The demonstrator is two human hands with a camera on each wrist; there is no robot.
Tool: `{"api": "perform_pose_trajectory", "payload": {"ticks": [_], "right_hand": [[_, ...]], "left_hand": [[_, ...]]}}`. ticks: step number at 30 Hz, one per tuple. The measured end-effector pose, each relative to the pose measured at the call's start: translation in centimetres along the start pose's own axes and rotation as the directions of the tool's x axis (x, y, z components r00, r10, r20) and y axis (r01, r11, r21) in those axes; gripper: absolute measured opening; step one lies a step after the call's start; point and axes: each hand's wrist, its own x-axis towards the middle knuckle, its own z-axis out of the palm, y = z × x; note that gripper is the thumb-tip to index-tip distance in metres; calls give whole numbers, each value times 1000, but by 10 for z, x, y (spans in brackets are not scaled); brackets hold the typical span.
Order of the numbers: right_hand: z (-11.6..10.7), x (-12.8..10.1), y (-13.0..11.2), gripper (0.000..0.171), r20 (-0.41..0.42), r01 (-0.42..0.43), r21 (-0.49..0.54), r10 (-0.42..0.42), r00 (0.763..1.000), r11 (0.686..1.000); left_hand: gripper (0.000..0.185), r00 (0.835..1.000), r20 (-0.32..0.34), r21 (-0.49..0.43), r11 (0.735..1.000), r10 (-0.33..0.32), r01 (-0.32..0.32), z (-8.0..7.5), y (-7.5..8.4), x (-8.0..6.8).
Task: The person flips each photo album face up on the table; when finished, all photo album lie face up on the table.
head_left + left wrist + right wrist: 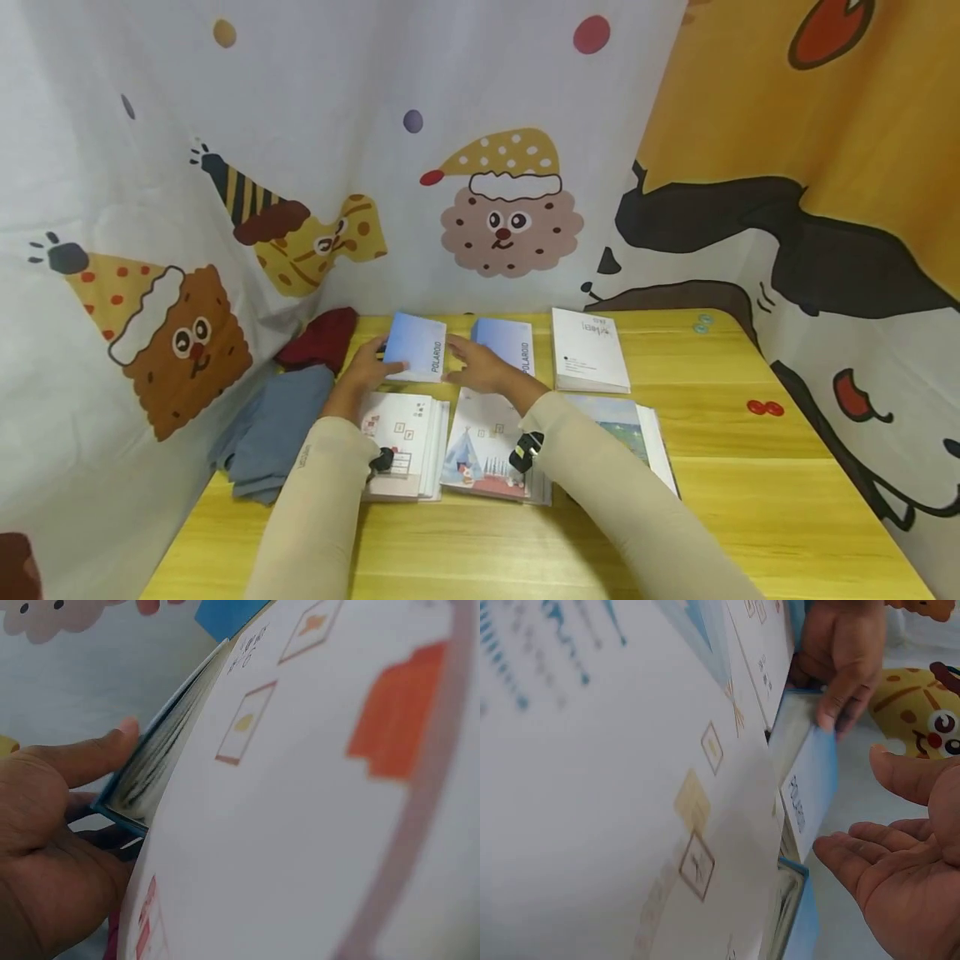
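At the far middle of the yellow tabletop (750,500), a blue booklet (417,347) marked POLAROID sits raised between both hands. Left hand (365,371) grips its left edge, thumb over the cover and fingers (90,759) curled round the underside. Right hand (480,367) lies just beside its right edge, fingers (870,851) straight and slightly apart, palm facing the booklet, clamped on nothing.

Long axis runs away from the person; the printed word reads along that axis on the right margin, and the near edge tilts up off the stacks.

Judgement: the right palm should steady the loose edge while the left hand's grip stays low on the spine side, so the pages don't fan.

Nearby: second blue booklet (508,343) just right, white booklet (589,350) beyond it, card stacks (405,442) under the forearms, grey cloth (273,433) and red cloth (322,337) to the left.
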Motion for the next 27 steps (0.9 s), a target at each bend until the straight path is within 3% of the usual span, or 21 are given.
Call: {"api": "perform_pose_trajectory", "payload": {"ticks": [4,11,16,21,23,27], "right_hand": [[-8,-8,1,87,-1,-1,3,1,1000,1000],[-18,-14,7,90,-17,-2,19,2,1000,1000],[-26,-21,11,93,-31,-1,14,1,1000,1000],[-35,-35,18,90,-57,20,-89,-25,998,996],[-40,-45,21,89,-69,12,-125,-21,997,992],[-52,-68,26,88,-89,-28,-165,13,996,986]], "left_hand": [[88,999,30,11,999,-37,37,0,-2,0],[89,999,29,27,999,-44,43,0,-3,2],[88,998,30,-14,999,-50,50,-1,-3,1],[91,998,53,66,997,29,-32,-5,-3,-4],[92,993,68,134,985,100,-108,-6,0,-8],[93,980,86,247,949,179,-195,-6,11,-28]]}}
